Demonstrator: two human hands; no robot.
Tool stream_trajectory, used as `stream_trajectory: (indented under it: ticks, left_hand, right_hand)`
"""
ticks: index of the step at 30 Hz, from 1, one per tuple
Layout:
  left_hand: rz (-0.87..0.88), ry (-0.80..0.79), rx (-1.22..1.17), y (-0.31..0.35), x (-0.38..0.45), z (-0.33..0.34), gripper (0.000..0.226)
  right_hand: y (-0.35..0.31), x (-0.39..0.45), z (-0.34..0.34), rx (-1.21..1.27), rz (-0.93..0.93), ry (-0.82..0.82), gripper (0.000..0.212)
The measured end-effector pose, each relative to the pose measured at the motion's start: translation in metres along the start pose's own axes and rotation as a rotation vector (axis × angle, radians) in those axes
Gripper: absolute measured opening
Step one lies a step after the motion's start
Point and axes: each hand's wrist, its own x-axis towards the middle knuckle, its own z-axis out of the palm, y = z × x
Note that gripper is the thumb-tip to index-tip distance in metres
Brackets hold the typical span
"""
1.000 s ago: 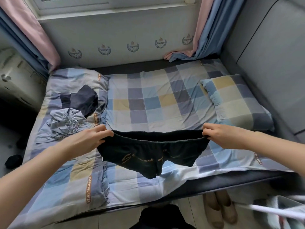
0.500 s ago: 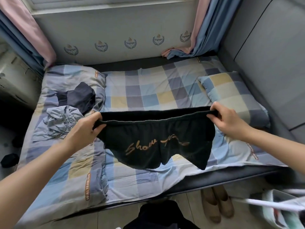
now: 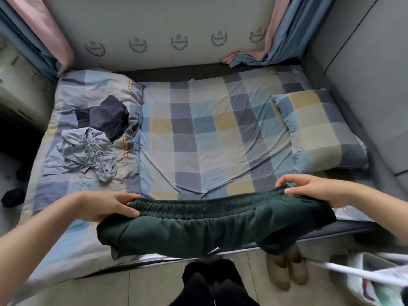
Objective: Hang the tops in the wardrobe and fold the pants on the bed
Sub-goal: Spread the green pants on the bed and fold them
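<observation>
Nearest to me, my dark-clothed legs (image 3: 212,286) stood on the tiled floor (image 3: 154,281), with a pair of tan slippers (image 3: 287,268) to the right, partly under the bed edge. A white bag (image 3: 362,281) sat at the lower right, blurred.

I held the dark green shorts (image 3: 198,230) by the elasticated waistband, stretched flat over the near edge of the bed (image 3: 198,140). My left hand (image 3: 106,206) gripped the left end of the waistband, thumb on top and fingers curled beneath the fabric. My right hand (image 3: 313,191) pinched the right end between thumb and forefinger, the remaining fingers curled loosely above it. The legs of the shorts draped over the mattress edge towards the floor.

Further back on the left lay a folded checked quilt (image 3: 72,102). On it rested a crumpled light grey pair of shorts (image 3: 86,151), and just behind it, touching, a dark navy garment (image 3: 106,118). A checked pillow (image 3: 320,129) lay at the right of the bed against the grey padded wall (image 3: 364,74).

At the far end, pink and blue curtains (image 3: 280,29) hung at both corners, the right one trailing onto the mattress. A small dark item (image 3: 13,196) lay on the floor at the far left.
</observation>
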Motion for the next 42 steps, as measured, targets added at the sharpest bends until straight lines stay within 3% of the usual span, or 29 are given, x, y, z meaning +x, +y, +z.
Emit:
stream_trajectory:
  ticks: [3, 8, 10, 12, 15, 17, 19, 21, 25, 28, 31, 36, 39, 42]
  left_hand:
    - [-0.013, -0.011, 0.019, 0.009, 0.010, -0.012, 0.071]
    - [0.030, 0.098, 0.116, 0.037, 0.081, -0.047, 0.072]
    - [0.106, 0.132, 0.148, 0.048, 0.123, -0.060, 0.051]
    - [0.248, 0.296, 0.249, 0.054, 0.187, -0.073, 0.028]
    - [0.378, 0.677, 0.450, 0.040, 0.303, -0.082, 0.033]
    - [0.371, 0.838, 0.454, 0.020, 0.384, -0.076, 0.044]
    - [0.326, 0.882, 0.410, -0.004, 0.454, -0.070, 0.050]
    - [0.297, 0.909, 0.403, -0.028, 0.517, -0.068, 0.031]
    - [0.253, 1.001, 0.311, -0.036, 0.561, -0.076, 0.018]
    - [0.374, 1.081, 0.311, -0.024, 0.555, -0.089, 0.016]
    - [0.444, 1.108, 0.364, 0.003, 0.538, -0.108, 0.021]
    - [0.450, 1.216, 0.408, 0.049, 0.553, -0.158, 0.025]
    - [0.319, 1.243, 0.411, 0.064, 0.582, -0.174, 0.042]
    - [0.111, 1.112, 0.737, 0.055, 0.608, -0.142, 0.074]
  right_hand:
    - [-0.005, 0.012, -0.009, -0.026, 0.037, -0.044, 0.018]
    - [-0.011, 0.082, -0.044, -0.095, 0.064, -0.025, 0.020]
    - [-0.012, 0.125, -0.059, -0.209, 0.018, 0.094, 0.019]
    - [-0.005, 0.189, -0.072, -0.331, -0.066, 0.310, 0.018]
    - [0.027, 0.304, -0.078, -0.461, -0.163, 0.588, 0.004]
    - [0.068, 0.388, -0.079, -0.505, -0.180, 0.683, 0.024]
    - [0.106, 0.455, -0.074, -0.465, -0.134, 0.747, 0.018]
    - [0.142, 0.511, -0.071, -0.460, -0.083, 0.790, 0.016]
    - [0.168, 0.551, -0.071, -0.435, -0.125, 0.880, 0.017]
    - [0.164, 0.549, -0.076, -0.443, -0.252, 0.916, 0.018]
    - [0.134, 0.547, -0.094, -0.476, -0.319, 0.936, 0.019]
    - [0.070, 0.587, -0.136, -0.474, -0.275, 0.953, 0.020]
    - [0.058, 0.620, -0.151, -0.485, -0.182, 1.053, 0.031]
    - [0.076, 0.636, -0.148, -0.463, -0.130, 1.076, 0.045]
